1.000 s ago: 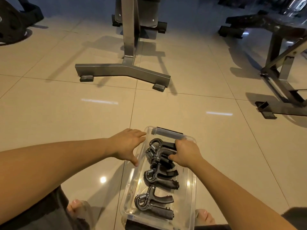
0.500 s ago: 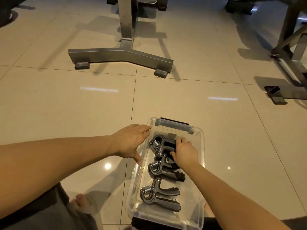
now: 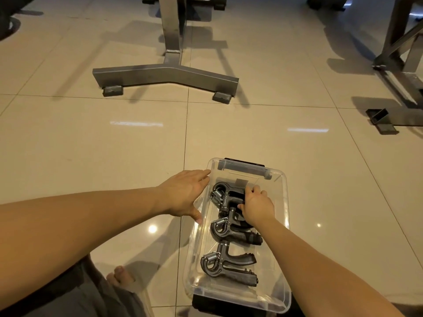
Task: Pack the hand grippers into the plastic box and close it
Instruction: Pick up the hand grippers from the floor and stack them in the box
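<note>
A clear plastic box with black latches at both ends stands open on the tiled floor before me. Several dark grey hand grippers with steel springs lie inside it in a row: one near me, one in the middle, and the farthest ones stacked together. My right hand reaches into the box and closes its fingers on the handles of the farthest grippers. My left hand rests flat against the outside of the box's left wall, fingers spread. No lid is visible.
A steel T-shaped stand base sits on the floor ahead. Another metal frame with a foot stands at the right. My bare toes and grey shorts show at the lower left.
My right hand has slid further into the box toward the far grippers and curled around their handles. The left hand stays on the box's left wall. The camera has tilted down and nearer.
</note>
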The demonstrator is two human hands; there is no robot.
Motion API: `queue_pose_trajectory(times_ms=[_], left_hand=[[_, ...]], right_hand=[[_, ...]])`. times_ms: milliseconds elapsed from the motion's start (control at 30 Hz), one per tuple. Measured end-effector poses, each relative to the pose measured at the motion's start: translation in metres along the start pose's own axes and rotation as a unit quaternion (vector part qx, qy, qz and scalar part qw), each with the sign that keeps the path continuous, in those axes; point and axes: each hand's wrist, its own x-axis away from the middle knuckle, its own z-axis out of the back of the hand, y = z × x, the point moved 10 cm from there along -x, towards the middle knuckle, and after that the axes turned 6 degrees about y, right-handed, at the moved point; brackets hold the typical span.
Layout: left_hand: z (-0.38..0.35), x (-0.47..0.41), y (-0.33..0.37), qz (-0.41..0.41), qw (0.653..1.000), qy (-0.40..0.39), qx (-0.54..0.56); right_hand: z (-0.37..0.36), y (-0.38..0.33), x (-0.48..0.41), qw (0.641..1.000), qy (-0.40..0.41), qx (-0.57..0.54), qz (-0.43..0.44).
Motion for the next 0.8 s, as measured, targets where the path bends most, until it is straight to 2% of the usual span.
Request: queue_pose_trajectory(times_ms=[167, 267, 400, 500, 633, 800], left_hand=[[0.007, 0.002, 0.008, -0.005, 0.999, -0.006, -0.039], [0.021, 0.005, 0.014, 0.005, 0.999, -0.009, -0.047], [0.056, 0.019, 0.009, 0.062, 0.998, 0.017, -0.019], [0.088, 0.044, -0.008, 0.117, 0.993, 0.016, 0.005], [0.129, 0.095, -0.02, 0.174, 0.983, 0.004, 0.059], [0.169, 0.19, -0.04, 0.235, 0.965, 0.065, 0.095]], right_hand=[[0.013, 0.006, 0.011, 0.997, 0.014, -0.044, -0.061], [0.05, 0.003, 0.021, 0.991, 0.072, -0.084, -0.076], [0.12, -0.014, 0.039, 0.97, 0.17, -0.159, -0.067], [0.173, -0.041, 0.053, 0.956, 0.206, -0.205, -0.043], [0.227, -0.089, 0.071, 0.949, 0.179, -0.259, 0.012], [0.264, -0.165, 0.101, 0.937, 0.126, -0.317, 0.08]])
